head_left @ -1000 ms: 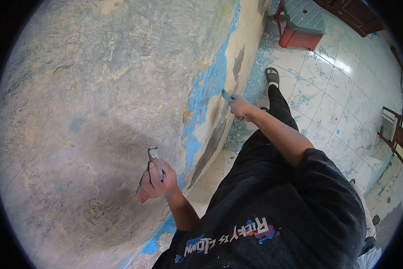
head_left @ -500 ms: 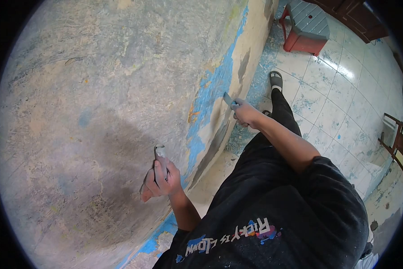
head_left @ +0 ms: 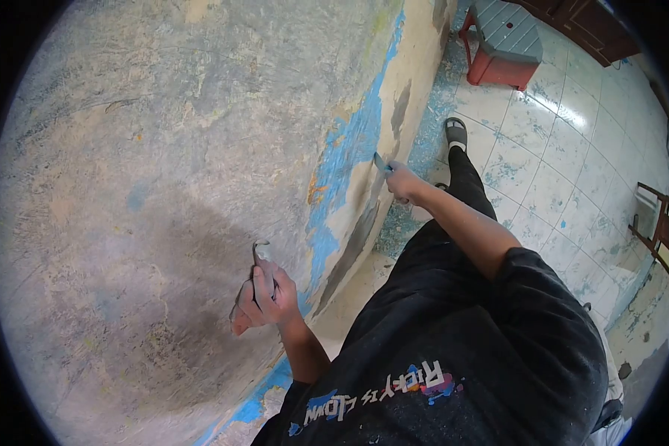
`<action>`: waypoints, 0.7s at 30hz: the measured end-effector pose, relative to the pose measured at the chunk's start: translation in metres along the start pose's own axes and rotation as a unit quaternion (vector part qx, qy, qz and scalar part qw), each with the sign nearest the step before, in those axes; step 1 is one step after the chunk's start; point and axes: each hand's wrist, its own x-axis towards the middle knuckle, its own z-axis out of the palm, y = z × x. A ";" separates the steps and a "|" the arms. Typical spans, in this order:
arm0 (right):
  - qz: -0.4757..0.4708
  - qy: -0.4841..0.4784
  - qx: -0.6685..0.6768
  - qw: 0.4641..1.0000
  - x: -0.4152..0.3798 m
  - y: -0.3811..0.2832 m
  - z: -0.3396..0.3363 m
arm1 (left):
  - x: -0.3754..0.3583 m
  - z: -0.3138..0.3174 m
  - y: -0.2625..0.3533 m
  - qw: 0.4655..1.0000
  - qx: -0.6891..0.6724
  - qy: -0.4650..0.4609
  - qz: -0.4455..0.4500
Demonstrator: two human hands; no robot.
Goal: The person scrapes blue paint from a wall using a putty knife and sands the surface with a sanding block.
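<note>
My right hand (head_left: 403,183) is wrapped round a scraper (head_left: 380,161), whose blade meets the wall at the edge of a strip of blue paint (head_left: 360,134). Bare cream plaster borders that strip on the right. Lower down, my left hand (head_left: 266,296) is closed on a grey tool with a curved tip (head_left: 259,254); its tip points up and the fingers hide much of its body. This hand is in front of the rough, grey-beige wall (head_left: 163,149), which carries scattered specks of colour.
A red and grey plastic step stool (head_left: 505,44) stands on the tiled floor (head_left: 528,160), which is strewn with blue flakes. My sandalled foot (head_left: 456,134) is beside the wall base. A brown wooden chair (head_left: 654,230) is at the far right, and dark wooden furniture (head_left: 587,26) at the top.
The view has shifted slightly. The scraper blade is still at the blue paint's edge, with its angle and my right hand slightly changed. My left hand keeps its hold on the grey tool.
</note>
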 end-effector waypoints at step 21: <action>-0.081 -0.004 -0.037 0.996 -0.004 0.013 -0.003 | -0.008 0.002 0.000 1.000 -0.004 -0.007 -0.008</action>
